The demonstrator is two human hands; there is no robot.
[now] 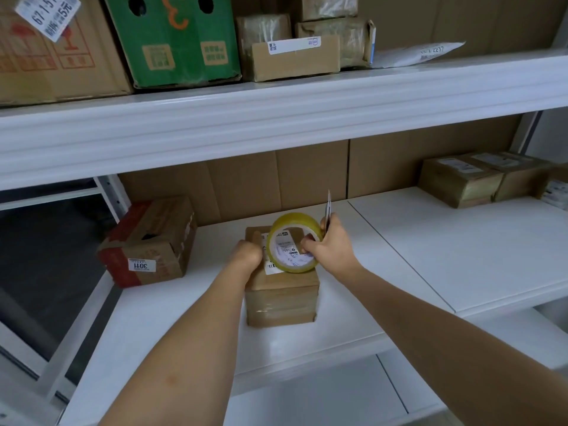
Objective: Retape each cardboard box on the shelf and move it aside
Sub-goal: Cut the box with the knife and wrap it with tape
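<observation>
The left hand [247, 253] lies curled on the top left of the box [281, 298], pressing it down. The right hand [327, 245] grips one yellow tape roll [292, 242] and a thin blade [328, 207] pointing up. The box stands mid-shelf [430, 256], long axis running away from the person. One box [149, 241] sits left, two [482, 178] far right.

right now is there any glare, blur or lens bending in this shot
In the head view, the wide lens bows the white shelf edge; a soft sheen sits on the shelf board in front of the small cardboard box; the right hand with the yellow tape roll is slightly soft, and label print is unreadable.
</observation>
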